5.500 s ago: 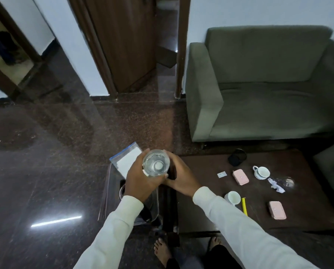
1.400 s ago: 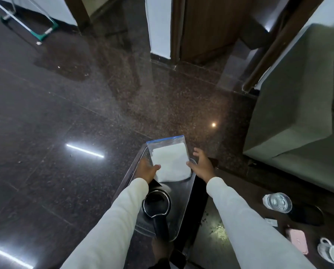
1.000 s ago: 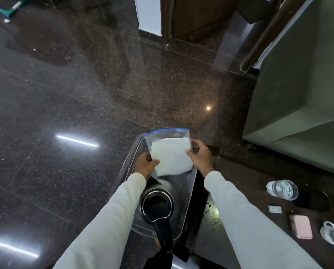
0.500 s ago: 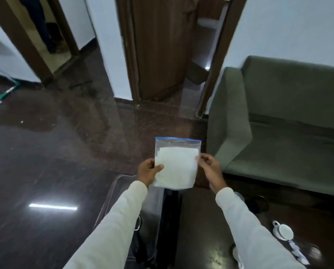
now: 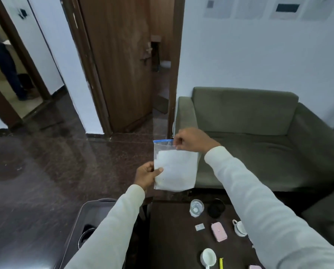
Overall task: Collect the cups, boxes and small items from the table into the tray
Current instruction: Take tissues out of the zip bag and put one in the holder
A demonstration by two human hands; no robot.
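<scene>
The person holds a clear plastic bag (image 5: 175,167) up in the air with both hands, above the far edge of the table (image 5: 170,235). The bag has a blue strip along its top and something flat and white inside. The left hand (image 5: 146,176) pinches the bag's left edge at about 9 o'clock, with the thumb on the front. The right hand (image 5: 191,139) pinches the top of the bag near the blue strip, at about 1 o'clock. The bag hangs upright between the two hands. Below, at 7 o'clock from the bag, sits the grey tray (image 5: 80,220) beside the table's left side, with a dark round thing (image 5: 85,232) inside it. On the dark table at 5 o'clock stand a clear glass (image 5: 196,208) and, just beside it, a black round lid (image 5: 216,207). Closer in are a small white packet (image 5: 199,227), a pink box (image 5: 218,231) and a white cup with a saucer (image 5: 240,228). Near the bottom edge are another white cup (image 5: 208,257) and a yellow stick (image 5: 221,264). A green sofa (image 5: 259,133) stands behind the table at 2 o'clock, and a brown door (image 5: 119,65) stands open at 11 o'clock.
</scene>
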